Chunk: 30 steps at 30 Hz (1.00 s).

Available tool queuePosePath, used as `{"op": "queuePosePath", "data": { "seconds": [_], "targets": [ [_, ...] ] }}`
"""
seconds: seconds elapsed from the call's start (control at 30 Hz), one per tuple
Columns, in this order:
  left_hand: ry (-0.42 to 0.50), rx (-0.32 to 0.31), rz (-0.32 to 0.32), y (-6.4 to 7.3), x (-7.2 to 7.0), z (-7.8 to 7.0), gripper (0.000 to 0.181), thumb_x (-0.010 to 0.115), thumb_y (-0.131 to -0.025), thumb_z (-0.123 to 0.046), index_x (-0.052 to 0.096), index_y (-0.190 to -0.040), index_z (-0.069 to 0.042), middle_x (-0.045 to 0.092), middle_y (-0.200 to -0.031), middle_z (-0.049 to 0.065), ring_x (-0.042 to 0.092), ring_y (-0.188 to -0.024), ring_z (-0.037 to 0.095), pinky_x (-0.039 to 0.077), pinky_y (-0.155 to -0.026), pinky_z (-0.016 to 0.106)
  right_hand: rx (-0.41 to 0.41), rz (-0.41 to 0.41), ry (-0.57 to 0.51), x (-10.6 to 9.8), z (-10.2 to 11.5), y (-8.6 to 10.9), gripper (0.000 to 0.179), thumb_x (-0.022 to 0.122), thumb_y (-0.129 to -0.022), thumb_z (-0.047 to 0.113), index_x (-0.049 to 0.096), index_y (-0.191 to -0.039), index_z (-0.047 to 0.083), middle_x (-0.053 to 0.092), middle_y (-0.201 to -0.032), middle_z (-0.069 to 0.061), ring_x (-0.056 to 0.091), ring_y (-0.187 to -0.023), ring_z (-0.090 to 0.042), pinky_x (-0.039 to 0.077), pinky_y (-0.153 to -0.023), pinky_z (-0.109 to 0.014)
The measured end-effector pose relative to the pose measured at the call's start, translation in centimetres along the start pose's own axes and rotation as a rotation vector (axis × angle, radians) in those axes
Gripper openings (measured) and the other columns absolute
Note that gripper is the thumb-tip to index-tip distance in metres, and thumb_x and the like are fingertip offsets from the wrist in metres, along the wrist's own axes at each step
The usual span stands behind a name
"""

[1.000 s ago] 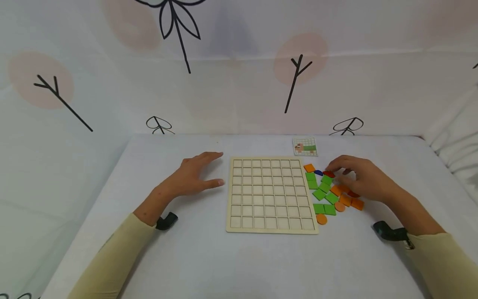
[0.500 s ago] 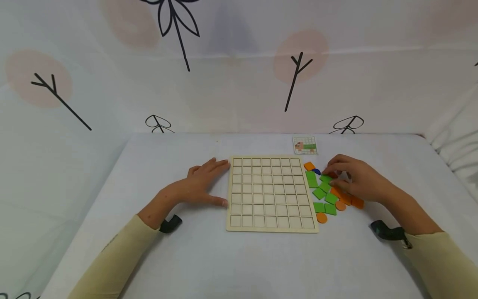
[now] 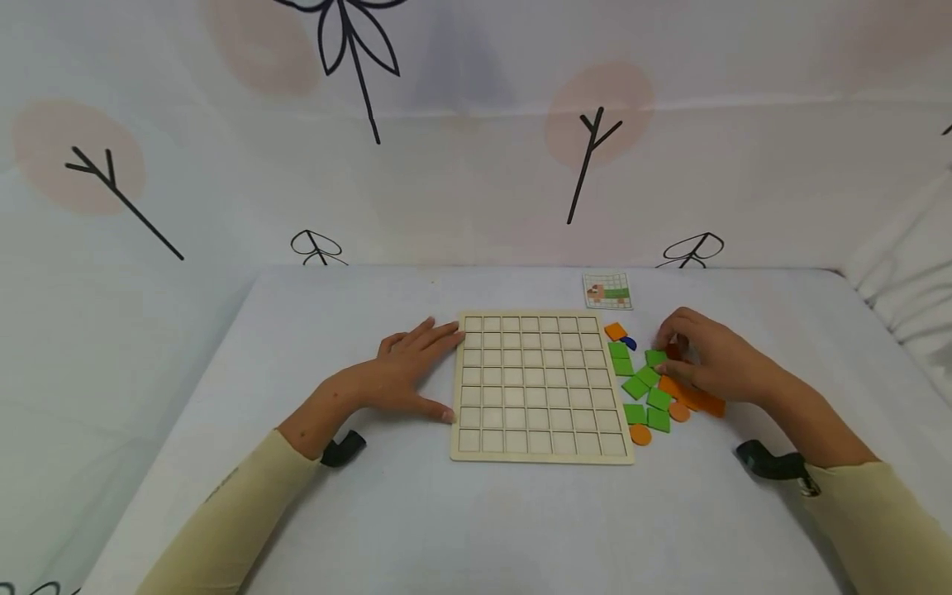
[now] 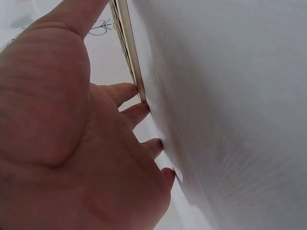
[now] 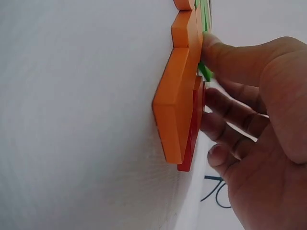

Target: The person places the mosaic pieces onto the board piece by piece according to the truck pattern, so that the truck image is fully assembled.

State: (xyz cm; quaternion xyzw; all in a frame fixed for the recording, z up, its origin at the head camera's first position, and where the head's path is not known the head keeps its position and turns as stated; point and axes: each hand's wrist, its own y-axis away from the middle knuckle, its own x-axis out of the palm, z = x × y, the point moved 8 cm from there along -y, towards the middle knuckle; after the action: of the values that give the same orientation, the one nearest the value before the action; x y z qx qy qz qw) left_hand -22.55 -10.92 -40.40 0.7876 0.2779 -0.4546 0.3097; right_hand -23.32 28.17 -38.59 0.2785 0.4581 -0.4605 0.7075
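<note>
A pale wooden grid board (image 3: 543, 460) lies flat on the white table. My left hand (image 3: 405, 376) rests at its left edge, fingers extended and spread; in the left wrist view the fingertips (image 4: 129, 90) are right at the board's side. My right hand (image 3: 710, 355) is over the loose tiles at the board's right, thumb and curled fingers on either side of a green square tile (image 3: 656, 358), pinching it by its edges. In the right wrist view this green tile (image 5: 205, 72) is tilted and blurred. A red tile (image 5: 187, 160) lies by the fingers, partly under the hand.
Several green squares (image 3: 658, 420) and orange pieces (image 3: 690, 397) lie close together, two orange discs (image 3: 640, 435) among them. An orange square (image 3: 616, 331) and a blue half-round piece (image 3: 628, 343) are near the board's upper right corner. A small picture card (image 3: 607, 292) lies behind.
My left hand has moved right to the board's edge. My right hand has gone left, then back right, shifting the red piece and the green square rightward. The green tiles below have shifted slightly.
</note>
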Motion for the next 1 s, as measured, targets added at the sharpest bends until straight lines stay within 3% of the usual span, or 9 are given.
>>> {"op": "queuePosePath", "data": {
  "seconds": [0.27, 0.53, 0.73, 1.0],
  "targets": [
    [-0.009, -0.007, 0.004, 0.0, -0.1, 0.0, 0.117, 0.079, -0.087, -0.066, 0.014, -0.172, -0.022, 0.007, -0.179, -0.003, -0.006, -0.165, 0.031, 0.014, -0.123, 0.062, 0.063, 0.009, -0.058, -0.2, -0.3, 0.1, 0.025, 0.084, -0.091, 0.009, 0.063, -0.105, 0.013, 0.059, -0.099, -0.003, 0.051, -0.100, -0.024, 0.044, -0.085, -0.038],
    [-0.006, -0.002, 0.009, 0.0, 0.1, 0.1, 0.116, 0.079, -0.087, -0.066, 0.013, -0.172, -0.022, 0.006, -0.179, -0.004, -0.007, -0.165, 0.030, 0.013, -0.123, 0.062, 0.065, -0.048, -0.133, -0.4, 0.6, 0.0, 0.016, 0.080, -0.094, 0.010, 0.069, -0.106, 0.013, 0.065, -0.095, -0.001, 0.054, -0.089, -0.021, 0.044, -0.073, -0.026],
    [-0.012, -0.002, 0.011, -0.2, 0.1, -0.1, 0.115, 0.079, -0.088, -0.064, 0.014, -0.172, -0.021, 0.006, -0.179, -0.003, -0.007, -0.165, 0.031, 0.013, -0.123, 0.063, -0.031, -0.034, -0.215, 0.1, 3.4, -0.1, 0.009, 0.077, -0.098, 0.010, 0.074, -0.104, 0.016, 0.069, -0.092, 0.002, 0.059, -0.084, -0.016, 0.048, -0.069, -0.024],
    [-0.009, 0.000, 0.006, -0.1, 0.2, 0.0, 0.115, 0.078, -0.089, -0.066, 0.013, -0.172, -0.020, 0.006, -0.179, -0.002, -0.007, -0.165, 0.031, 0.013, -0.124, 0.062, -0.227, -0.002, -0.285, 1.0, 6.5, 0.1, 0.020, 0.081, -0.094, 0.006, 0.076, -0.102, 0.024, 0.067, -0.091, 0.011, 0.060, -0.082, -0.009, 0.048, -0.067, -0.025]
  ]
}}
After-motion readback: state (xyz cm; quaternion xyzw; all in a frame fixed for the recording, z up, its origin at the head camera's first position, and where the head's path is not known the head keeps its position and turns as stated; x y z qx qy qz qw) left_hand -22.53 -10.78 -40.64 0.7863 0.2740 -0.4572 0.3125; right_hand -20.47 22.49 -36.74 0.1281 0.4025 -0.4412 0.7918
